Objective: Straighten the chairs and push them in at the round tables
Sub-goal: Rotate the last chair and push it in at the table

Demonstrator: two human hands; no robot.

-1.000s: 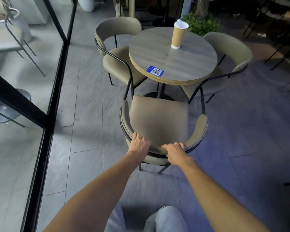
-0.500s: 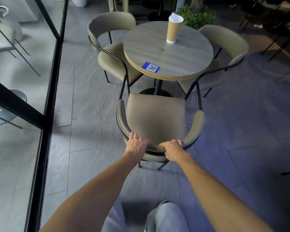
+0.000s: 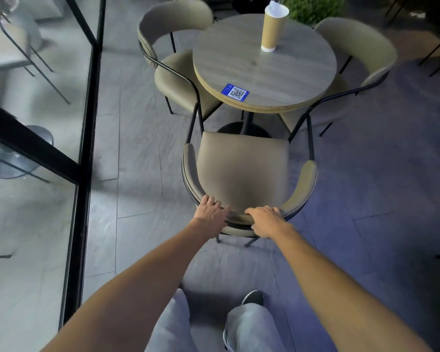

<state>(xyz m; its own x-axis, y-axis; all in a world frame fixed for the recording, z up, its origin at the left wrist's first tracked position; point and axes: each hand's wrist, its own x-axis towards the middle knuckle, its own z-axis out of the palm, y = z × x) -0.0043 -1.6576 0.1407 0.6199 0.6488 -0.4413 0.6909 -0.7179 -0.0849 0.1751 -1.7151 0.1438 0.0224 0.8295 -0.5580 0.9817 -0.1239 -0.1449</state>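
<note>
Both hands [image 3: 212, 210] clasped over chair backrest [image 3: 239, 217]

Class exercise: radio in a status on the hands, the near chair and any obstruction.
Left hand and right hand gripping near chair backrest. Seat not yet under round table. Side chairs' arm frames flank the gap.

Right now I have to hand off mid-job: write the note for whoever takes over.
Left hand: gripping the backrest of the near chair, left of centre.
Right hand: gripping the same backrest, right of centre.
The near chair faces the round table, seat front short of the tabletop edge, not yet pushed in.
Left chair and right chair sit with their seats partly under the table.
A paper cup and a QR sticker are on the table.
Left to do: slide the near chair in between the other two chairs' front legs, then check alignment.
</note>
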